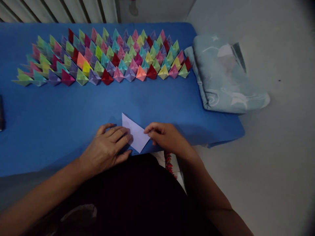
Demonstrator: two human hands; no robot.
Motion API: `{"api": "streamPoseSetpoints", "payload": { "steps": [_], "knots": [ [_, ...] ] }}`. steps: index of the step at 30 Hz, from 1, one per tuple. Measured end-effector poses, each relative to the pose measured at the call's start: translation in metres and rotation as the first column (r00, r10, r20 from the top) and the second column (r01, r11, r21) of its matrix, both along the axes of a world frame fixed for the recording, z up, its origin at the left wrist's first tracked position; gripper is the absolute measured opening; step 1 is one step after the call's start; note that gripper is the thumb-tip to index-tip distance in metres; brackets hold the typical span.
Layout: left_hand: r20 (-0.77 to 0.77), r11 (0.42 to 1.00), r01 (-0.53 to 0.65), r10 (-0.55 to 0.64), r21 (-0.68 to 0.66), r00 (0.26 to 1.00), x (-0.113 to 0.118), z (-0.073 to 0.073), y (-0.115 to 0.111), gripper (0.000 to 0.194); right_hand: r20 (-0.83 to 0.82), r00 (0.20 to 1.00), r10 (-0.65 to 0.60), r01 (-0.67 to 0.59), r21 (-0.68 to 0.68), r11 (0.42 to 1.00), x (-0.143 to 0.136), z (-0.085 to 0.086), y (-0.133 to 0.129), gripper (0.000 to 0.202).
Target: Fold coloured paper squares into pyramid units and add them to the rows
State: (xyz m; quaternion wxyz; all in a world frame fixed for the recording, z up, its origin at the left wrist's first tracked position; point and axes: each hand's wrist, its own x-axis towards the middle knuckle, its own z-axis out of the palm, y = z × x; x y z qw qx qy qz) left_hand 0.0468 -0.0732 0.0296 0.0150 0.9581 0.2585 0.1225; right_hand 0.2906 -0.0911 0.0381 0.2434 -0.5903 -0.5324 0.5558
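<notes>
We see a flat sheet of lilac paper point(137, 137), smooth and matte, with crisp straight edges and a sharp tip at its far left; it lies near the front edge of the worktop point(110, 98), just in front of the person's body, partly covered by fingers; the worktop wears a plain blue cover, softly creased at its right end, where the material hangs over the corner. Beyond the sheet we find many folded paper boats point(104, 61), packed closely in staggered rows, their peaks pointing up and their hulls pinched to points; we count among their colours pale green, teal, lilac, pink, deep red, yellow and orange; each hull folds around its own raised centre like a shallow cup. To the right of the rows we have a folded pale teal blanket point(221, 78), thick and soft-looking, with white swirling motifs, one end reaching past the worktop's edge; a pale slatted panel point(49, 9) stands behind at the far left. As for the grip, our left hand point(104, 147) is unclenched, its fingers spread and lightly bent, fingertips resting on the left part of the sheet; our right hand point(166, 135) has its grip closed to a pinch, thumb and forefinger on the sheet's right corner, the other fingers curled beneath.
</notes>
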Motion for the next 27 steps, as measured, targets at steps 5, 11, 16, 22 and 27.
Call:
{"api": "streamPoseSetpoints", "payload": {
  "steps": [5,11,16,22,27],
  "knots": [
    [0.008,0.996,-0.017,0.016,0.083,1.000,0.007,-0.001,-0.006,0.026,0.009,1.000,0.007,-0.007,-0.013,1.000,0.000,0.002,0.005,0.021],
    [0.006,0.984,-0.021,0.021,0.179,1.000,0.011,-0.005,-0.010,0.014,0.211,0.977,0.035,-0.070,0.158,0.985,0.004,0.008,-0.004,0.022],
    [0.004,0.975,-0.020,0.020,0.222,1.000,0.011,-0.006,-0.014,0.012,0.364,0.929,0.071,-0.261,0.505,0.823,0.008,0.002,-0.021,0.029],
    [-0.013,0.979,-0.009,0.012,0.203,1.000,0.010,-0.005,-0.014,0.013,0.459,0.887,0.050,-0.354,0.606,0.712,0.004,-0.023,-0.026,0.021],
    [0.037,0.990,-0.090,0.086,0.109,0.996,0.010,-0.004,-0.014,0.013,0.417,0.909,-0.014,-0.279,0.632,0.724,0.003,-0.028,-0.025,0.017]
  ]
}}
